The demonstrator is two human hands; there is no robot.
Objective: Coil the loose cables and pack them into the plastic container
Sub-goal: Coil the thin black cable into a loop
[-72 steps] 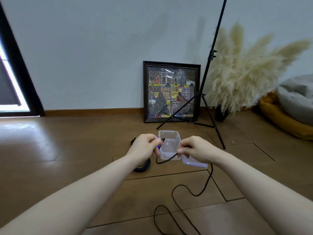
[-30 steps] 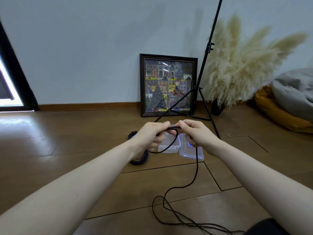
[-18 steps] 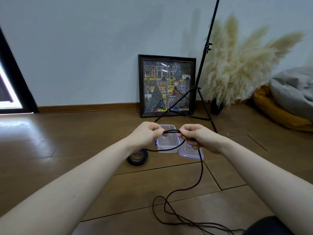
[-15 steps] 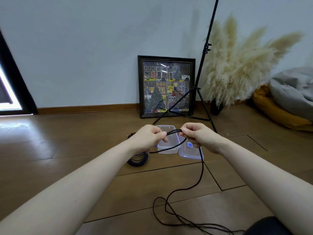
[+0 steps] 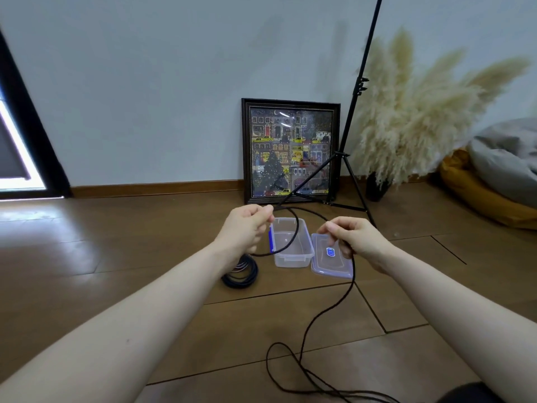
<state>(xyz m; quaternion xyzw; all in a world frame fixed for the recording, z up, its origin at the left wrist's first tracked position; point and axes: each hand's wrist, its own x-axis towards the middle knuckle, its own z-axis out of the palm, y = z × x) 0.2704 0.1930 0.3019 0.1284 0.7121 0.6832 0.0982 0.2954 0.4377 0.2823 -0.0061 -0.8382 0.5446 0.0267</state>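
A long black cable (image 5: 328, 308) runs from a loose tangle on the floor up to my hands. My left hand (image 5: 245, 226) pinches a hanging loop of it above the open clear plastic container (image 5: 290, 257). My right hand (image 5: 353, 237) grips the cable farther along, with an arc of cable spanning between the two hands. The container's clear lid (image 5: 331, 258) lies flat on the floor just right of it, partly under my right hand. A coiled dark cable (image 5: 241, 274) lies on the floor left of the container.
A framed picture (image 5: 290, 151) leans on the wall behind the container. A black tripod stand (image 5: 345, 161) spreads its legs just beyond my hands. Pampas grass in a dark vase (image 5: 377, 187) and an orange cushion (image 5: 479, 199) sit to the right. The floor is wood.
My hands have moved apart, drawing the cable between them into a wider arc. The loop under my left hand hangs lower over the container.
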